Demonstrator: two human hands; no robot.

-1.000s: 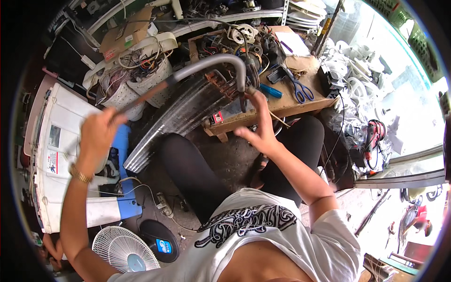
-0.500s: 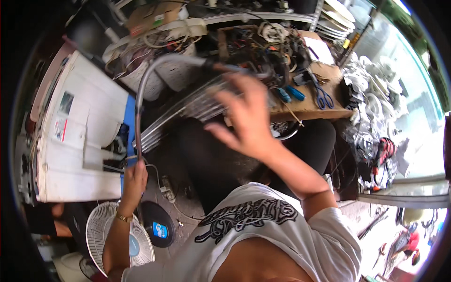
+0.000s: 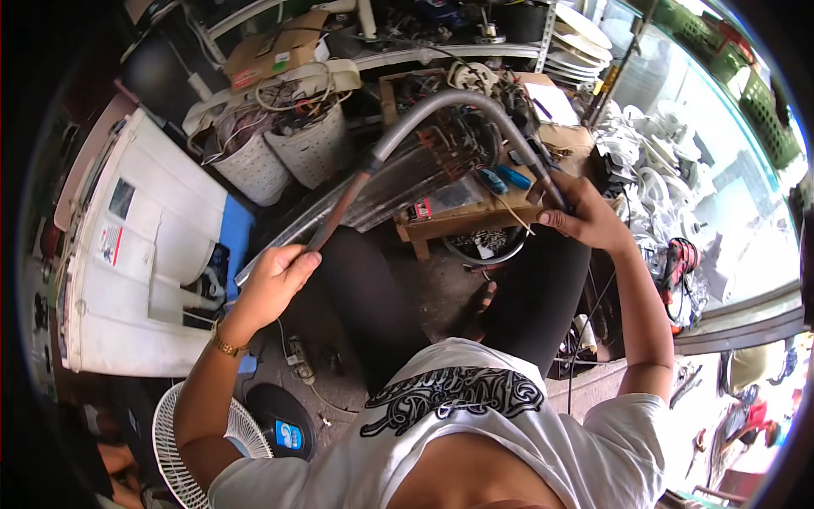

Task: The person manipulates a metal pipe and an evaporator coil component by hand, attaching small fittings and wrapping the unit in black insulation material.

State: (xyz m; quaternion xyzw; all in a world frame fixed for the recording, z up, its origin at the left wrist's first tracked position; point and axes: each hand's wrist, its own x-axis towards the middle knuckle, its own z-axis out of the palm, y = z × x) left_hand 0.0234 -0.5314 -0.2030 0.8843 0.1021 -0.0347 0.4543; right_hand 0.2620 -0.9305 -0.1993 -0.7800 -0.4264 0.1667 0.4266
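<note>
Grey and bendy, the hose (image 3: 449,106) makes a big arch between the two hands. The left hand (image 3: 273,278) is shut tight around the brown end of the hose, down low on the left. From that hand the hose goes up and to the right, turns grey, curves over the top, and comes down again. The right hand (image 3: 585,222) is closed around the other end, on the right side. So the hose sits up above both hands, like a rainbow, and each hand grips one foot of it.

A gold bracelet (image 3: 224,344) is on the left wrist. Between the hands you can see the person's black trousers (image 3: 373,297) and white shirt (image 3: 475,424).

Under the arch stands a small wooden worktop (image 3: 475,208) with tools on it. Two tools with blue handles (image 3: 500,178) lie near the right hand. A long clear plastic cover (image 3: 373,191) leans just behind the brown end of the hose.

Farther left is a big white machine (image 3: 144,254) lying on its side. Two white baskets (image 3: 288,153) full of wires stand behind it. A round fan guard (image 3: 182,441) lies on the floor by the left elbow. White fan parts (image 3: 653,178) are piled on the right.
</note>
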